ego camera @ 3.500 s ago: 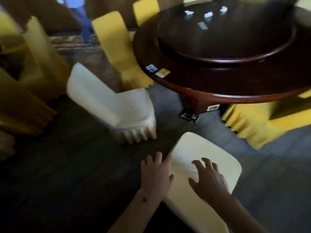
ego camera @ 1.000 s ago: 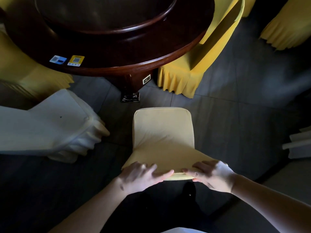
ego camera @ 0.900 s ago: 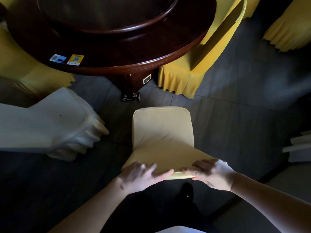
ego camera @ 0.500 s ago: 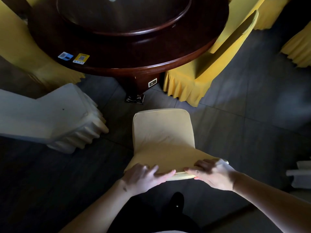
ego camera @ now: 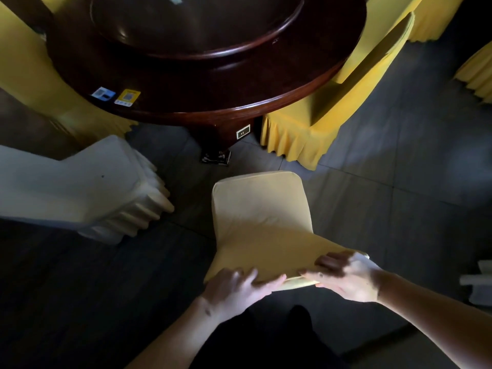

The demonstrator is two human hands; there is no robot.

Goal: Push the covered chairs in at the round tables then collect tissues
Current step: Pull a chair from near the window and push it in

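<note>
Both hands grasp the top edge of the pale yellow chair [ego camera: 259, 217]: the left hand [ego camera: 237, 290] with fingers curled over it, the right hand [ego camera: 346, 279] clamped alongside. The chair faces the round table [ego camera: 207, 75], well apart from it across bare floor. A white chair [ego camera: 85, 190] lies to the left, and a bright yellow chair [ego camera: 327, 107] sits tucked in at the right.

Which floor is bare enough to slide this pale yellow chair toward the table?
Bare floor runs from the pale yellow chair to the table's pedestal. More lies right, below the yellow chair. The left is crowded: the white chair juts in. Left hand and right hand grip the backrest.
</note>
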